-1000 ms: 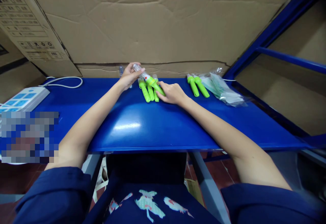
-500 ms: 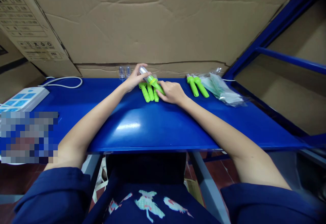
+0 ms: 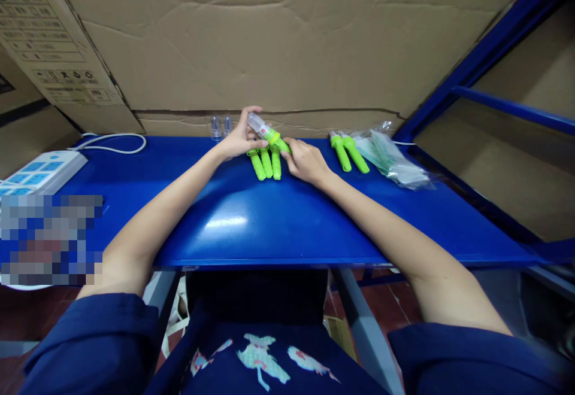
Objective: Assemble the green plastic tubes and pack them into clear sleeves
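Observation:
My right hand (image 3: pixel 305 158) is closed round the green handle of a tilted stick with a clear cap (image 3: pixel 261 125), whose cap points up and left. Between cap and handle shows a bright yellow-green ring, with a small red mark just above it. My left hand (image 3: pixel 242 137) grips the same stick at the cap end, thumb near the ring and fingers behind the clear plastic. Under the held stick, several green handles (image 3: pixel 266 163) lie side by side on the blue table; their upper ends are partly hidden. Two loose clear caps (image 3: pixel 216 128) stand left of my left hand.
Two more green-handled sticks (image 3: pixel 350 152) lie to the right, beside clear plastic bags (image 3: pixel 395 161). A white power strip (image 3: pixel 49 170) with a cable (image 3: pixel 119 143) is at the left. Cardboard (image 3: pixel 269 54) rises behind the blue table (image 3: pixel 251 221); a blue metal frame (image 3: pixel 485 42) stands at the right.
My left thumb has slid from the clear cap down toward the ring, uncovering more of the cap. The held stick has shifted slightly right.

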The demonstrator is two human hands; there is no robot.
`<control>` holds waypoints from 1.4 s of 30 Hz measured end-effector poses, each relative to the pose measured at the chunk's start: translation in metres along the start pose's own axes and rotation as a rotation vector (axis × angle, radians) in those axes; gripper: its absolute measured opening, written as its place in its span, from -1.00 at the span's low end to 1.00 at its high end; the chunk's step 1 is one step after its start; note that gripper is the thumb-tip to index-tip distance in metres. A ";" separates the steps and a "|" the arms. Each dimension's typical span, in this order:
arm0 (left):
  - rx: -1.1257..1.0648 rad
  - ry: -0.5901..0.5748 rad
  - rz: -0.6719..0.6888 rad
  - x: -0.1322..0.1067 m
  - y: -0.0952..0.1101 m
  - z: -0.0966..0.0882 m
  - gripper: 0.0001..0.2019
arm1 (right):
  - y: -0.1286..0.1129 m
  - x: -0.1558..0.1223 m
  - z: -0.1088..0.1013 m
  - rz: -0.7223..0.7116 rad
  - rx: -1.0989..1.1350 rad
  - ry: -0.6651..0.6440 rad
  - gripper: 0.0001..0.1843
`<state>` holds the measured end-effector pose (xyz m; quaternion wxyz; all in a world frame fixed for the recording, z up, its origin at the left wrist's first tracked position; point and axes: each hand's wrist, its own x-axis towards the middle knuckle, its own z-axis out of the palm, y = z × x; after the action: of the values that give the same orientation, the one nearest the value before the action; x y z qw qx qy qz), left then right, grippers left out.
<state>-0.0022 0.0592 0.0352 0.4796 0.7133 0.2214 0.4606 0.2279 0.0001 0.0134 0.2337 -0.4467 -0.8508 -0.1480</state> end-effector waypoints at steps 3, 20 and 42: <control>0.031 0.035 0.009 0.000 0.001 0.001 -0.11 | 0.001 0.000 0.000 -0.006 0.014 0.004 -0.52; 0.087 0.075 -0.143 -0.011 0.018 0.028 -0.49 | 0.002 0.002 0.000 -0.137 -0.003 0.239 -0.74; -0.163 0.386 -0.144 0.000 0.014 0.003 -0.62 | -0.009 0.003 -0.007 0.005 0.125 0.245 -0.61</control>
<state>-0.0011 0.0511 0.0476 0.5161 0.5533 0.3213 0.5695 0.2204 -0.0062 0.0208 0.3633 -0.4120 -0.8224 -0.1477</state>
